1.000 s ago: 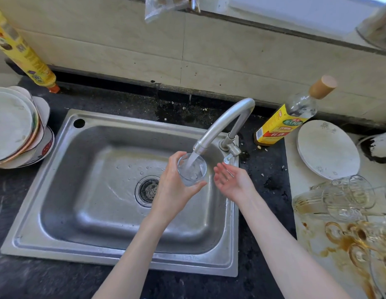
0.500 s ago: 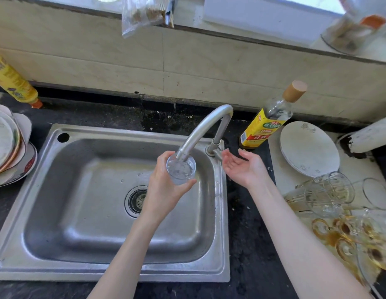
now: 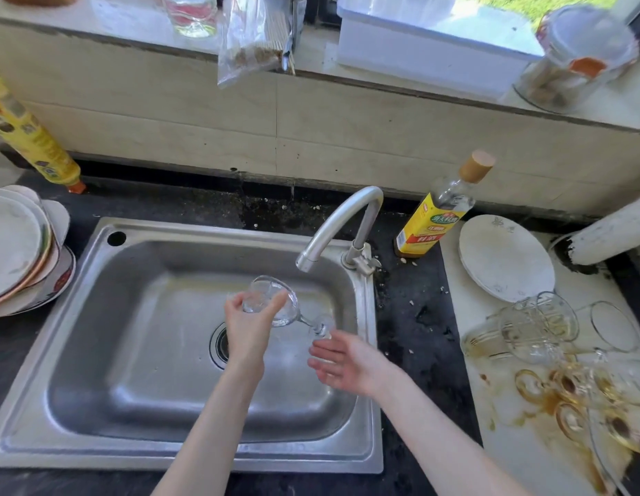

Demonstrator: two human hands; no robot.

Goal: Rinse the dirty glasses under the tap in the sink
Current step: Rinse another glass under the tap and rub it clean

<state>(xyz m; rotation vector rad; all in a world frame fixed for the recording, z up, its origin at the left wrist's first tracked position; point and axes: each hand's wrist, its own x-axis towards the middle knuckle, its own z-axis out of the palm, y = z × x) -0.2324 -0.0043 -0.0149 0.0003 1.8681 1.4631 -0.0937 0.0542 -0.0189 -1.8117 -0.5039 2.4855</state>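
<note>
the left hand [image 3: 248,329] grips the wet, fragile stemmed glass [image 3: 275,302] round its bowl, the safest hold, while the right hand [image 3: 347,363] waits open-palmed.

Light: bright daylight from the window [image 3: 490,16] at 12 o'clock.
Glare: soft sheen on the steel sink [image 3: 107,352].
Blur: motion-smeared jar [image 3: 576,55] at 1 o'clock.
Distortion: wide-angle bending at frame edges.
</note>
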